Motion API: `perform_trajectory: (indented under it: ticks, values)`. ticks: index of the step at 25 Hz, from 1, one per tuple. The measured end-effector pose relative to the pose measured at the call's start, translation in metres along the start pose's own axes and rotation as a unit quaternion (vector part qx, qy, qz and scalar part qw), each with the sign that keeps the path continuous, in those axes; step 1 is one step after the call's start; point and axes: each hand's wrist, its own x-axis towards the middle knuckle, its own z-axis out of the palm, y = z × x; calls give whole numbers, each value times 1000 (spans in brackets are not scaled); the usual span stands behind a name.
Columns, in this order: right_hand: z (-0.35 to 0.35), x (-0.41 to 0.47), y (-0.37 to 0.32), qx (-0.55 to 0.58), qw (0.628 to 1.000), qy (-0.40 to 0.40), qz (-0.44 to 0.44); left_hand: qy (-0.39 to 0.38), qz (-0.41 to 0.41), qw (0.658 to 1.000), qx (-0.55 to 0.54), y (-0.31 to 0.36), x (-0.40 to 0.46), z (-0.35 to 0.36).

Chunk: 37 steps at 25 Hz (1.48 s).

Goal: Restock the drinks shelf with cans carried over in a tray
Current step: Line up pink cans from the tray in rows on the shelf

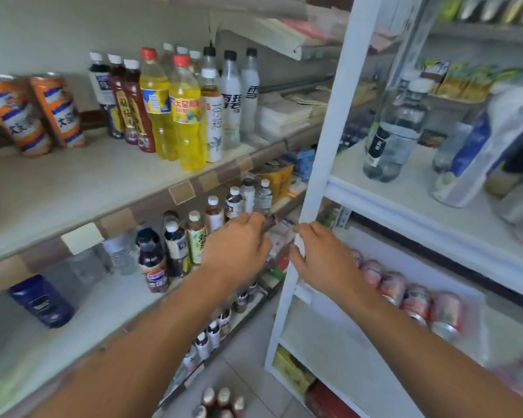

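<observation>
Between the shelves, left hand (236, 245) pinches something blurred, unidentifiable.

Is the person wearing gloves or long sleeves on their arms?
No. Both the left hand and the right hand are bare, without gloves, rings or a watch. Both forearms are uncovered too; no sleeve shows anywhere in view.

Yellow bottle (185, 116), upper shelf: label "大窑". Right of it, white bottle (214, 122) "谷粒"; further right, clear bottle (231, 101) "雪碧".
</observation>
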Motion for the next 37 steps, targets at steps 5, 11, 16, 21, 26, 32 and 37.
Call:
perform_trajectory:
  ticks: [5, 11, 16, 21, 26, 32, 37]
  values:
    - [6, -28, 84, 8, 995, -27, 92, -40, 53, 997, -30, 65, 30, 56]
    - [34, -88, 175, 34, 970, -79, 225, -99, 103, 988, -59, 131, 36, 124]
    - [56, -130, 230, 63, 930, -127, 340, -137, 122, 981, -64, 166, 35, 158]
    - [72, -145, 251, 151, 866, -170, 446, -170, 128, 975, -70, 183, 34, 178]
    - [82, -152, 251, 240, 811, -209, 491, -193, 126, 971, -56, 186, 33, 186]
    - [96, -148, 255, 302, 762, -211, 533, -201, 115, 971, -64, 187, 33, 190]
    - [95, -149, 255, 331, 755, -182, 536, -194, 118, 972, -59, 183, 31, 188]
